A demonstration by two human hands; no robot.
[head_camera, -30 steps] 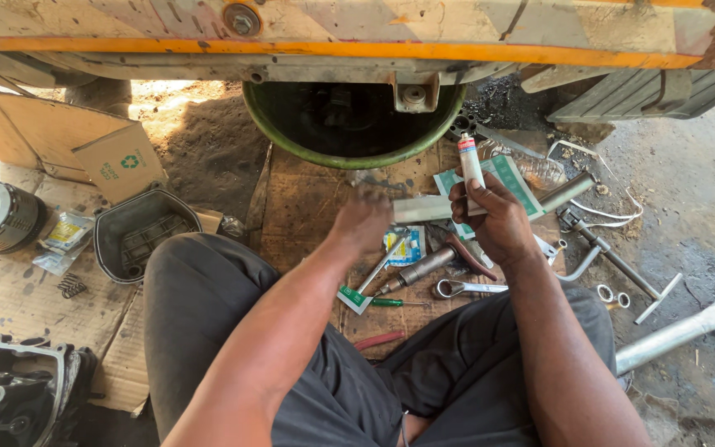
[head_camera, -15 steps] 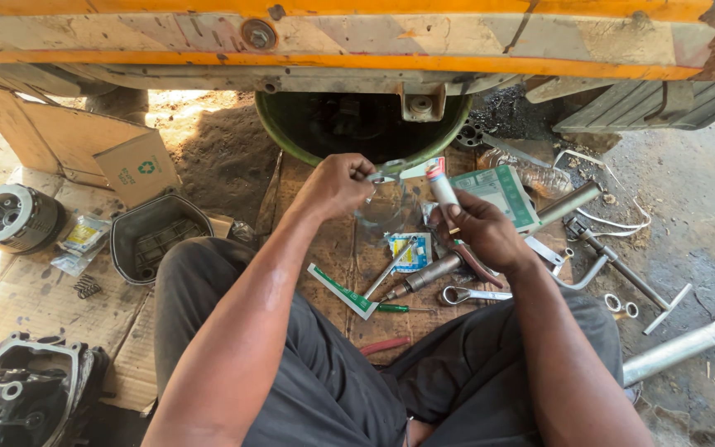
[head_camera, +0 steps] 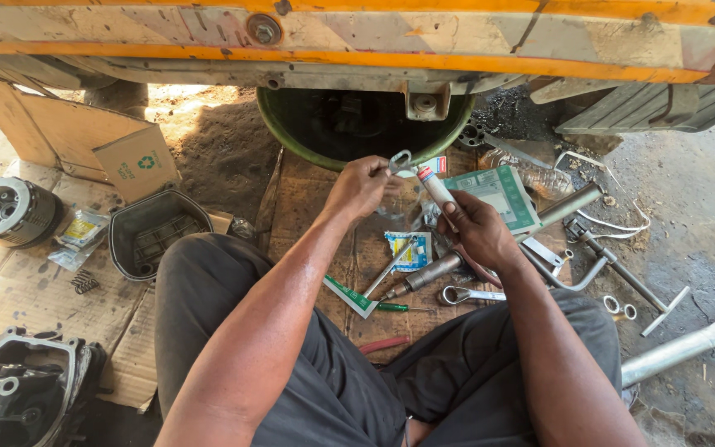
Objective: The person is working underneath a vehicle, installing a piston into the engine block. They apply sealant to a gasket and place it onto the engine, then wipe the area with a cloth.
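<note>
My left hand (head_camera: 359,187) holds up a small metal part with a ring end (head_camera: 400,160), pinched between the fingers. My right hand (head_camera: 475,228) grips a white tube with a red cap (head_camera: 435,187), its tip pointed at the metal part. Both hands are raised over a flattened cardboard sheet (head_camera: 304,186) in front of my crossed legs. Beneath the hands lie a blue and yellow packet (head_camera: 409,251), a metal socket tool (head_camera: 425,274), a spanner (head_camera: 469,295) and a green-handled screwdriver (head_camera: 396,307).
A green basin (head_camera: 293,132) sits under an orange and grey vehicle frame (head_camera: 357,37). A green box (head_camera: 494,192), T-handle wrench (head_camera: 622,277) and metal pipe (head_camera: 684,348) lie right. A clutch assembly (head_camera: 6,211), black engine cover (head_camera: 155,232), engine casing (head_camera: 18,397) and cardboard box (head_camera: 134,157) lie left.
My left hand has lifted from the tools on the cardboard and now holds the metal part up. The tube in my right hand has tilted toward it.
</note>
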